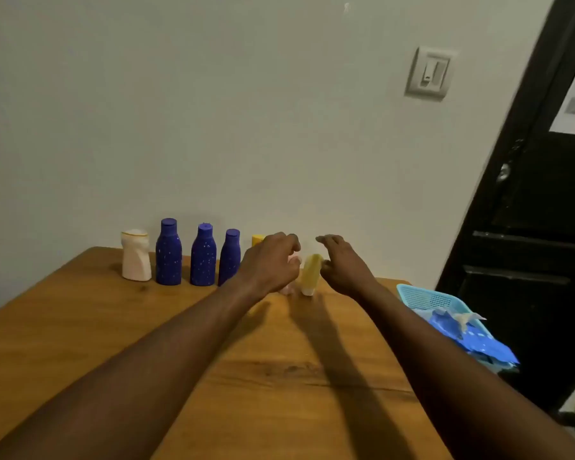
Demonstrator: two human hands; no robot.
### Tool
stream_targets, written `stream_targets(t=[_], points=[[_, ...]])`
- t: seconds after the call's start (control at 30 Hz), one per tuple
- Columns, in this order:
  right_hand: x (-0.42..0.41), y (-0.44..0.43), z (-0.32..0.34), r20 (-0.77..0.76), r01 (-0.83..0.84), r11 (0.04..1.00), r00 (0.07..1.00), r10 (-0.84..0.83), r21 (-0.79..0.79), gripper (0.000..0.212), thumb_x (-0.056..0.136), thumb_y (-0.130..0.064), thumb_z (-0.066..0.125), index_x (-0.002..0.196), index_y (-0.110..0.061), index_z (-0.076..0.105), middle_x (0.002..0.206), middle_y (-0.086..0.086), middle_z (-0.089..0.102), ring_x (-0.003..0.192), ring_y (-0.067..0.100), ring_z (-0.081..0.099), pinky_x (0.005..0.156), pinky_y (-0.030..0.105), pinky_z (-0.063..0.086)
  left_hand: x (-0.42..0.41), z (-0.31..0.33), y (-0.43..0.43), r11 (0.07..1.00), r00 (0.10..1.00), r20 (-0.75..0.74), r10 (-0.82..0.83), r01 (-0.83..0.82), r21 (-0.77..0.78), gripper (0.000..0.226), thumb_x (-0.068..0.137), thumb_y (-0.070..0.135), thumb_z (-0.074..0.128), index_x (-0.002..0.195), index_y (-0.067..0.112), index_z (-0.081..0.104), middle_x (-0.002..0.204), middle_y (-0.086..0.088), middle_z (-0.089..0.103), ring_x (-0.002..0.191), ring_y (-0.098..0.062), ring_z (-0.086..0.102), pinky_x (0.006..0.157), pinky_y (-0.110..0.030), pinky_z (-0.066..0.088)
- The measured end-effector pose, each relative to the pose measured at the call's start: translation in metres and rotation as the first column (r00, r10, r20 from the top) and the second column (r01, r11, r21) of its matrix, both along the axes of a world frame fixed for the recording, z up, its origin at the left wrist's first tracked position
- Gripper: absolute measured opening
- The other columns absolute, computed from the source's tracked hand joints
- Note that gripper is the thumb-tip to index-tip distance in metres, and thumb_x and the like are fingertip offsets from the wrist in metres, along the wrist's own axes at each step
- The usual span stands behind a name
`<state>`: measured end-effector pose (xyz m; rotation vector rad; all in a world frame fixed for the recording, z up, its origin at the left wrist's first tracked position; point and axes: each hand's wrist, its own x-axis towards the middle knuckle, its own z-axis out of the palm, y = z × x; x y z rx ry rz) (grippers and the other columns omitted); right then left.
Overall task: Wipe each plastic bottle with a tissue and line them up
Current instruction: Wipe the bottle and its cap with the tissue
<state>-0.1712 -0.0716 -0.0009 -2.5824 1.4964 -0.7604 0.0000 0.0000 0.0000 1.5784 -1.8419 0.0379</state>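
Tube [311,273] standing cap-down on the table [180,327], with the right hand [344,263] just right of it, fingers relaxed and apart, and the left hand [269,260] just left of it, fingers curled, grip indeterminable; a gentle release should leave it upright, aligned with the blue bottles [203,257] further left.

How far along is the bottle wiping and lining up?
Looks done: cream bottle, three blue bottles and a yellow bottle stand in a row. In hand: left hand and right hand flank the yellow tube; left grip unclear. Left: no loose bottles show; tissue lies in the basket.
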Motion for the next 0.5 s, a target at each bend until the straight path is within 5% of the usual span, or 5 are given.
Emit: stream_targets(t=[0.17,0.3,0.5], points=[[0.007,-0.038,-0.019,-0.062,-0.049,0.986,0.996,0.059,0.159,0.057,0.098,-0.004,0.049,0.152,-0.019,0.036,0.162,0.009,0.026,0.146,0.030,0.031,0.117,0.042,0.035,0.012,-0.028,-0.024,0.999,1.000,-0.008,0.017,-0.017,0.052,0.029,0.100,0.026,0.062,0.128,0.019,0.065,0.126,0.000,0.068,0.101,-0.015,0.067,0.087,-0.038,0.061],[0.011,-0.049,-0.027,0.007,-0.048,0.986,0.999,0.048,0.157,0.043,0.099,-0.003,0.053,0.139,-0.015,0.051,0.144,0.009,0.051,0.125,0.027,0.054,0.096,0.026,0.045,0.020,-0.043,-0.031,0.999,0.999,-0.039,0.020,-0.019,0.035,0.031,0.100,0.024,0.064,0.131,0.019,0.064,0.129,0.000,0.069,0.104,-0.016,0.068,0.089,-0.035,0.061],[0.003,-0.038,-0.019,0.072,-0.041,0.992,0.997,0.032,0.121,0.031,0.096,-0.001,0.057,0.125,-0.012,0.062,0.131,0.008,0.061,0.109,0.022,0.056,0.082,0.023,0.043,0.022,-0.043,-0.020,0.999,0.993,-0.119,0.010,-0.005,0.035,0.033,0.099,0.023,0.065,0.131,0.017,0.064,0.127,-0.001,0.070,0.104,-0.016,0.068,0.087,-0.034,0.061]])
